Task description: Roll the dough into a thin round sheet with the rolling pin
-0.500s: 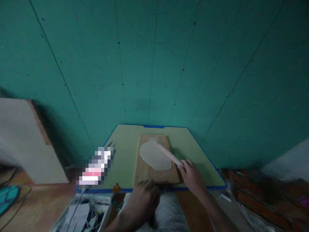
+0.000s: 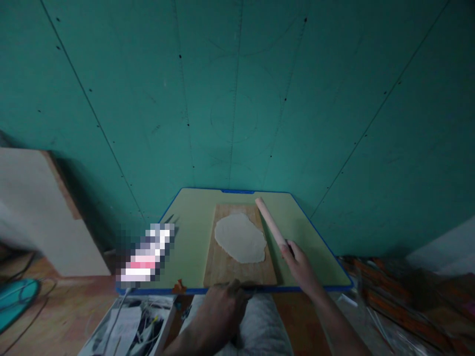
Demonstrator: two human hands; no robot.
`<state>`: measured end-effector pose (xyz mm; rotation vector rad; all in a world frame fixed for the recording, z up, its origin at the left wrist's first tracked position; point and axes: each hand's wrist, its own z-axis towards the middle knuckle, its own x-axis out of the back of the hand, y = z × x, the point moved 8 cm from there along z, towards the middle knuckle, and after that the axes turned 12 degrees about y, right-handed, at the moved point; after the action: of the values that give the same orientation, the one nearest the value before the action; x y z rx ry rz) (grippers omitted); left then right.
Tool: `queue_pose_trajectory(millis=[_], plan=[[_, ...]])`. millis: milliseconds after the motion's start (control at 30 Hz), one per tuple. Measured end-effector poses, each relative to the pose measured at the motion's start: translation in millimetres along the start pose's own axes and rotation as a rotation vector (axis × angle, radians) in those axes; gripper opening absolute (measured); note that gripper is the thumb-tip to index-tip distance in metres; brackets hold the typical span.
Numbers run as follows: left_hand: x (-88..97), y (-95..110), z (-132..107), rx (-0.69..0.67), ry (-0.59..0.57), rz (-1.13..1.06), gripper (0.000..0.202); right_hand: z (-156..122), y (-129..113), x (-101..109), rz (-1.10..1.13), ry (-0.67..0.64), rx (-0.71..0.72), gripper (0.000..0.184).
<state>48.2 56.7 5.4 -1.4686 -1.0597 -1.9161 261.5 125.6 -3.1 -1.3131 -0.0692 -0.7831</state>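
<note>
Right hand (image 2: 299, 264) grips the near end of the rolling pin (image 2: 270, 223), fingers wrapped round it; pin lies along the right edge of the wooden board (image 2: 226, 269), just beside the flattened dough (image 2: 240, 238), not on it. Left hand (image 2: 222, 306) rests curled at the board's near edge, touching it; can't tell if it pinches anything. Board sits on a green mat (image 2: 193, 232) with blue rim. Blurred item left of the mat.

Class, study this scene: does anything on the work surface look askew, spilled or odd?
Little stands out. The flattened pale dough is lopsided rather than round. The pink wooden rolling pin, held by the right hand, lies slantwise beside the dough, off the wooden board. Nothing looks spilled.
</note>
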Motion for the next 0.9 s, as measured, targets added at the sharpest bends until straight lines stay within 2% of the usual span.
queue_pose_trajectory(millis=[100, 167, 233, 333, 433, 533, 633, 900], plan=[[29.6, -11.5, 21.9, -0.007, 0.149, -0.046, 0.018, -3.7, 8.5, -2.9, 0.113, 0.001, -0.071, 0.056], [49.0, -29.2, 46.0, 0.018, 0.273, -0.050, 0.021, -6.2, 17.2, -2.0, 0.189, 0.024, -0.125, 0.057], [56.6, -49.5, 73.3, 0.046, 0.350, -0.018, 0.024, -8.1, 26.1, -0.7, 0.257, 0.050, -0.189, 0.059], [38.0, -67.7, 110.1, -0.008, 0.293, 0.076, 0.023, -11.4, 35.9, 0.5, 0.315, 0.081, -0.286, 0.063], [21.1, -80.2, 129.3, 0.023, 0.341, 0.165, 0.030, -16.6, 35.1, 3.1, 0.303, 0.103, -0.301, 0.063], [13.9, -81.0, 136.6, 0.026, 0.382, 0.206, 0.041, -22.6, 29.0, 5.5, 0.259, 0.101, -0.274, 0.060], [12.0, -78.5, 142.0, 0.017, 0.360, 0.204, 0.046, -26.8, 25.9, 4.7, 0.252, 0.070, -0.265, 0.058], [4.1, -67.0, 137.4, 0.007, 0.344, 0.240, 0.048, -32.5, 39.5, 2.6, 0.270, 0.051, -0.307, 0.052]])
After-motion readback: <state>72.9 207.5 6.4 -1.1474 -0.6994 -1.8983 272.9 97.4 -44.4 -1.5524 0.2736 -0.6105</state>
